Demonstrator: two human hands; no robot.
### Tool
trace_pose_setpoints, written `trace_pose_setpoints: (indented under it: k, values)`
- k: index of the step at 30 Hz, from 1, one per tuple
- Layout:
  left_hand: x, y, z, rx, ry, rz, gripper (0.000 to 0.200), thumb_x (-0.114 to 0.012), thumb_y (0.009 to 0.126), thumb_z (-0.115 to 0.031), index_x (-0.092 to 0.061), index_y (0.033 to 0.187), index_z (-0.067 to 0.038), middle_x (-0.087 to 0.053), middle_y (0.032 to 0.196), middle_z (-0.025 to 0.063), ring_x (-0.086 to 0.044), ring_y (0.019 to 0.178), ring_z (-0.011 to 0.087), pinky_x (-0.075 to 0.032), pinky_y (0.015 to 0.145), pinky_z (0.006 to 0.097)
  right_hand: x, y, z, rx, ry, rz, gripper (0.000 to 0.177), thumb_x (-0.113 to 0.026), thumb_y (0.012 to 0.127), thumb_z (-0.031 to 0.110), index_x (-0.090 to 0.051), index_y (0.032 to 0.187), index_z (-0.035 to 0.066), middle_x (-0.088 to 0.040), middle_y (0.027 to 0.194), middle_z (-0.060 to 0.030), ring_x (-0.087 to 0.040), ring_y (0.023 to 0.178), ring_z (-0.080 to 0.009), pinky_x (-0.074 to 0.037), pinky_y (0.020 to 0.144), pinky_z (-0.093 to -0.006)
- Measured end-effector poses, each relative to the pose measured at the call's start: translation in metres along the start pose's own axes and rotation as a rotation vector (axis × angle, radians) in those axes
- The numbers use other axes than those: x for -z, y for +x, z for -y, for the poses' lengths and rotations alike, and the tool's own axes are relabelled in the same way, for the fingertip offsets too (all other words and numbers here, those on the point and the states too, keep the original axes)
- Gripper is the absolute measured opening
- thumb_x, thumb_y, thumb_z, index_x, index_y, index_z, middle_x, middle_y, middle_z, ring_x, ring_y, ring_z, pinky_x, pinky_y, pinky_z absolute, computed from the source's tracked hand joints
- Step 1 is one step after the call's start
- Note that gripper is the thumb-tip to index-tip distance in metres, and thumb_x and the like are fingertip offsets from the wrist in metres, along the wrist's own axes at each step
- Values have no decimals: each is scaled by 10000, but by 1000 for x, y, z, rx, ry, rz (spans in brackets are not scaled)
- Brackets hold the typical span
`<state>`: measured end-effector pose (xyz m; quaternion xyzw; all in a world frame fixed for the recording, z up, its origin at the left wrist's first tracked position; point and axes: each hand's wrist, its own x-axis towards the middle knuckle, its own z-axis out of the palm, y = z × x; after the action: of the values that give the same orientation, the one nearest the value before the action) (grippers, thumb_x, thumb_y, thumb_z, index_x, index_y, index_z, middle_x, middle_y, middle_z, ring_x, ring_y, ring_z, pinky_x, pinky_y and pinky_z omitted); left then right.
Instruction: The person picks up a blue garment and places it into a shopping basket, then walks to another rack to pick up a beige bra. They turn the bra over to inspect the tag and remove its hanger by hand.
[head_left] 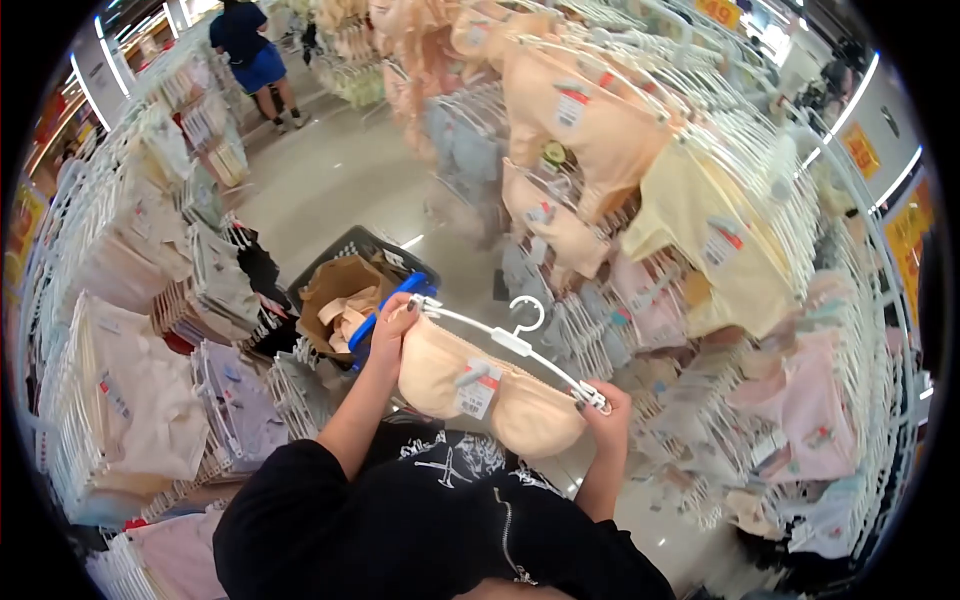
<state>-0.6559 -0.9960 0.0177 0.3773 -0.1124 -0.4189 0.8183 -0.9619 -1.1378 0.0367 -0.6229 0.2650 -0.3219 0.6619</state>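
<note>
A beige bra [440,370] hangs from a white plastic hanger [512,342], stretched out in front of my chest. My left hand [397,325] is closed on the hanger's left end and the bra's edge. At the other end, my right hand [608,408] grips the hanger by its clip. The hanger's hook points up and away from me. A white and red price tag [478,390] lies across the middle of the bra.
Beyond my left hand stands a dark basket [415,262] with a blue handle, holding a cardboard box [325,285] with beige garments. Racks of hanging underwear [150,390] line the left; more garments [720,240] fill the right. Someone in blue shorts [258,68] stands in the far aisle.
</note>
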Motion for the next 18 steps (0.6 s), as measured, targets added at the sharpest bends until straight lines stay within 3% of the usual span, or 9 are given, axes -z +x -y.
trace_pose_setpoints:
  k: [2, 6, 9, 11, 14, 15, 16, 18]
  values:
    - [7, 0, -8, -20, 24, -56, 90, -564, 853, -74, -515, 926, -89, -579, 831, 15, -577, 733, 111, -490, 652, 251, 0, 18, -8, -10, -93, 21, 270, -654, 692, 158, -629, 865, -47, -635, 785, -66, -570, 678, -123, -429, 610, -230]
    - [27, 15, -13, -35, -3, -109, 63, -527, 883, -142, -510, 921, -95, -579, 830, 23, -576, 726, 121, -497, 660, 269, -14, 49, -38, 63, 56, -7, 306, -674, 701, 211, -622, 844, -55, -629, 775, -75, -574, 680, -128, -438, 627, -234]
    - [33, 41, -16, 109, -111, -233, 292, -435, 938, -370, -526, 913, -93, -594, 812, 42, -588, 713, 168, -502, 675, 324, -29, 73, -44, 22, 248, -136, 343, -678, 678, 224, -593, 844, -65, -612, 744, -105, -588, 650, -165, -483, 604, -283]
    - [42, 63, -19, 181, -108, -53, 405, -355, 947, -437, -542, 889, -82, -599, 765, 64, -591, 711, 185, -500, 672, 328, -34, 91, -44, 38, 332, -200, 332, -662, 660, 199, -576, 832, -71, -588, 717, -119, -579, 618, -182, -489, 559, -300]
    - [49, 99, -22, 256, -220, 324, 451, -326, 950, -450, -550, 882, -64, -593, 707, 87, -592, 665, 196, -503, 639, 319, -37, 126, -32, 129, 378, -22, 328, -634, 659, 199, -573, 828, -76, -571, 703, -122, -562, 595, -188, -476, 541, -293]
    - [44, 110, -25, 314, -204, 285, 420, -363, 946, -423, -550, 892, -50, -586, 673, 85, -582, 597, 188, -498, 598, 285, -37, 140, -31, 138, 306, 13, 330, -613, 658, 208, -572, 822, -75, -554, 689, -126, -545, 575, -193, -459, 518, -291]
    - [41, 119, -20, 254, -116, 225, 372, -392, 946, -373, -556, 889, -44, -574, 631, 76, -564, 537, 181, -484, 571, 254, -40, 152, -31, 122, 324, 38, 333, -614, 658, 212, -573, 822, -75, -554, 690, -129, -544, 574, -194, -454, 512, -292]
    - [58, 147, -15, 261, 139, 349, 309, -478, 916, -336, -554, 910, -37, -575, 643, 78, -568, 567, 180, -475, 575, 244, -52, 179, -26, 87, 361, 88, 339, -615, 659, 219, -573, 823, -75, -554, 690, -135, -541, 572, -198, -443, 500, -295]
